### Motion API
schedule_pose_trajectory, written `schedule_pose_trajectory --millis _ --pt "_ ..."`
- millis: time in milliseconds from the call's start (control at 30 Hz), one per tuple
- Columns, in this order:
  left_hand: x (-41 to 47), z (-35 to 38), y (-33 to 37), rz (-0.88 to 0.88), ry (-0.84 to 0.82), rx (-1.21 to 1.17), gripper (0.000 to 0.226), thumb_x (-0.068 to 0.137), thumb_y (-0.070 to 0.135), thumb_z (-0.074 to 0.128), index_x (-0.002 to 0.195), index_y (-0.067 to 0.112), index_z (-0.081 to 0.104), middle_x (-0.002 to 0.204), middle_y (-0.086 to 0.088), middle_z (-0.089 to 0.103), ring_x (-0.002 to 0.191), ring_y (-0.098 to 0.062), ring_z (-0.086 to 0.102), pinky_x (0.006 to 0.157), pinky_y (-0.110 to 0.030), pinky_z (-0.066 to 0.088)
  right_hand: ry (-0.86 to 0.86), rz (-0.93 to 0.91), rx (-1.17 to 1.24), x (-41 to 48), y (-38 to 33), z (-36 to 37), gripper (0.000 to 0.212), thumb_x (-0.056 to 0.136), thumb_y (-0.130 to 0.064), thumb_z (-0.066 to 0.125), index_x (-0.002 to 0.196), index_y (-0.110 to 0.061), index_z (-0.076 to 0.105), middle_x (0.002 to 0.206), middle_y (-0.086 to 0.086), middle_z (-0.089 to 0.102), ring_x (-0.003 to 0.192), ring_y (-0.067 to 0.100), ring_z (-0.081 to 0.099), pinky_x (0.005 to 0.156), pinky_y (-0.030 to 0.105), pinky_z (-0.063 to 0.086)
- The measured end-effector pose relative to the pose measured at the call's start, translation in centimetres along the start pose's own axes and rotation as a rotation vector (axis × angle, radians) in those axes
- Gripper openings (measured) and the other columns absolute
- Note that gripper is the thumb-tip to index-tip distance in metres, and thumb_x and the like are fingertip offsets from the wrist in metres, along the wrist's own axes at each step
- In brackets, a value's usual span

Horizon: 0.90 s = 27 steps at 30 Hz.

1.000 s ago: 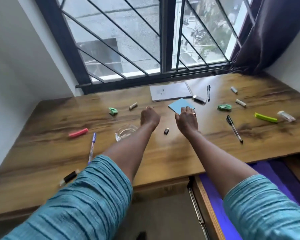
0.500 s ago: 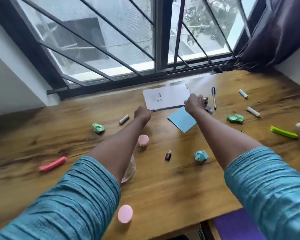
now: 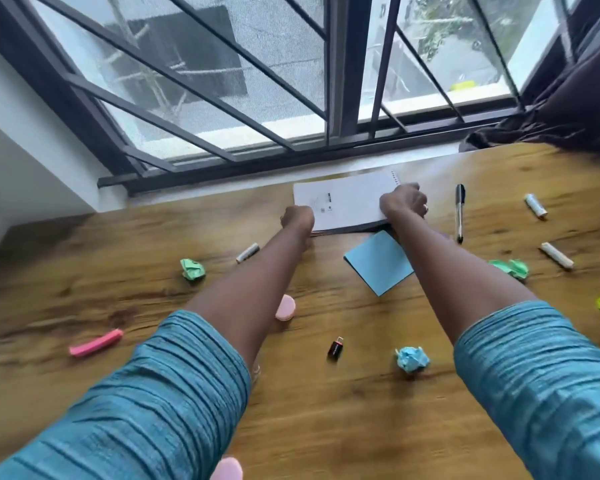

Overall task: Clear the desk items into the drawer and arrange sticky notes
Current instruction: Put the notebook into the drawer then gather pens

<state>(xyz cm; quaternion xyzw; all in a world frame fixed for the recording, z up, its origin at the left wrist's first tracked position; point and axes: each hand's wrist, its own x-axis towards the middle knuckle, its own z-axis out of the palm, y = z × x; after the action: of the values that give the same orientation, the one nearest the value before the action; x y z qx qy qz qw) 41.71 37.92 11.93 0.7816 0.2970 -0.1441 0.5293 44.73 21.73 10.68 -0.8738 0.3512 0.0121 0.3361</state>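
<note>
Wooden desk (image 3: 326, 410) under a barred window: the right hand (image 3: 400, 202) is curled over the right edge of the spiral notebook (image 3: 343, 202), gripping it; the left hand (image 3: 297, 218), fisted, touches its near left corner. Just beside the right forearm lies a blue sticky note (image 3: 378, 265); crumpled notes and pens are scattered around.

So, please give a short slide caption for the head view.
Both hands reach the spiral notebook on a cluttered wooden desk.

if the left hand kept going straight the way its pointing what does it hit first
The left hand is already at the near left corner of the white spiral notebook, so probably that; contact is unclear.
</note>
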Motion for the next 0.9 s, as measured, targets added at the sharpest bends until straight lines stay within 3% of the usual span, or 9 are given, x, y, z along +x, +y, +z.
schedule_pose_trajectory --millis 67,133,233,300,467,600,667,767,900 --pt "0.5 -0.1 -0.5 -0.028 -0.004 -0.096 0.033 0.094 0.003 0.036 0.124 -0.005 0.049 0.114 -0.007 0.054 0.079 -0.022 0.046 0.067 -0.026 0.036 0.025 -0.017 0.137 0.1 -0.3 -0.7 0.026 0.086 -0.009 0.054 0.111 0.000 0.057 0.117 0.017 0.059 0.103 0.035 0.061 0.079 0.033 0.050" --pt "0.0 -0.3 -0.8 -0.025 -0.022 -0.141 0.022 0.093 0.003 0.042 0.113 0.001 0.050 0.100 -0.004 0.049 0.083 -0.019 0.044 0.072 -0.026 0.035 0.029 -0.041 0.273 -0.3 -1.1 -1.7 0.010 0.082 -0.005 0.058 0.091 -0.003 0.060 0.104 0.015 0.065 0.092 0.033 0.065 0.072 0.031 0.053" --pt "-0.3 -0.7 -1.3 0.052 -0.033 -0.079 0.045 0.086 0.012 0.060 0.127 -0.001 0.048 0.128 -0.011 0.053 0.115 -0.029 0.052 0.090 -0.031 0.040 -0.082 -0.008 0.593 -1.3 -2.5 -3.5 0.018 0.073 0.006 0.067 0.089 0.002 0.059 0.093 0.014 0.062 0.087 0.031 0.066 0.075 0.046 0.058" --pt "-0.8 -1.2 -1.5 0.126 0.016 0.056 0.061 0.082 0.028 0.067 0.133 0.004 0.044 0.137 -0.016 0.049 0.122 -0.033 0.049 0.102 -0.036 0.042 -0.165 0.011 0.776 -2.4 -3.1 -4.6 0.024 0.066 0.009 0.072 0.076 -0.003 0.054 0.089 0.013 0.060 0.087 0.032 0.066 0.077 0.048 0.057" --pt "-5.6 -4.1 -1.9 0.472 0.201 0.454 0.097 0.077 0.066 0.057 0.150 0.016 0.016 0.157 -0.017 0.009 0.143 -0.034 0.012 0.116 -0.044 0.013 -0.286 -0.056 1.010 -7.0 -3.7 -6.9 0.032 0.061 0.010 0.073 0.084 -0.005 0.056 0.099 0.016 0.066 0.084 0.030 0.066 0.076 0.050 0.058" --pt "-9.5 -6.7 -4.1 0.771 0.513 0.692 0.084 0.080 0.066 0.050 0.146 0.019 0.028 0.158 -0.012 0.012 0.145 -0.035 0.007 0.115 -0.055 0.001 -0.376 -0.175 1.126 -14.1 -3.8 -9.7 0.035 0.075 0.020 0.057 0.080 -0.012 0.044 0.081 0.011 0.056 0.069 0.026 0.059 0.069 0.049 0.056" --pt "-11.1 -7.9 -5.4 0.968 0.673 0.749 0.069 0.085 0.060 0.045 0.140 0.020 0.038 0.152 -0.012 0.031 0.141 -0.035 0.025 0.114 -0.055 0.007 -0.379 -0.215 1.142 -17.4 -3.4 -10.9 0.036 0.076 0.020 0.055 0.080 -0.013 0.040 0.078 0.010 0.053 0.066 0.023 0.056 0.063 0.048 0.054" --pt "-14.2 -9.2 -7.7 1.238 0.783 0.726 0.053 0.078 0.037 0.049 0.127 0.016 0.042 0.130 -0.013 0.058 0.118 -0.034 0.055 0.105 -0.050 0.035 -0.381 -0.259 1.164 -22.9 -2.1 -12.5 0.035 0.076 0.018 0.056 0.094 -0.008 0.042 0.078 0.011 0.051 0.067 0.022 0.055 0.060 0.041 0.054" --pt "-19.8 -9.9 -9.7 1.185 0.717 0.527 0.054 0.067 0.020 0.066 0.119 0.010 0.057 0.110 -0.011 0.067 0.088 -0.034 0.065 0.077 -0.039 0.053 -0.395 -0.328 1.160 -29.1 -0.1 -14.2 0.041 0.078 0.017 0.053 0.101 -0.010 0.032 0.082 0.013 0.047 0.066 0.024 0.056 0.054 0.043 0.056"
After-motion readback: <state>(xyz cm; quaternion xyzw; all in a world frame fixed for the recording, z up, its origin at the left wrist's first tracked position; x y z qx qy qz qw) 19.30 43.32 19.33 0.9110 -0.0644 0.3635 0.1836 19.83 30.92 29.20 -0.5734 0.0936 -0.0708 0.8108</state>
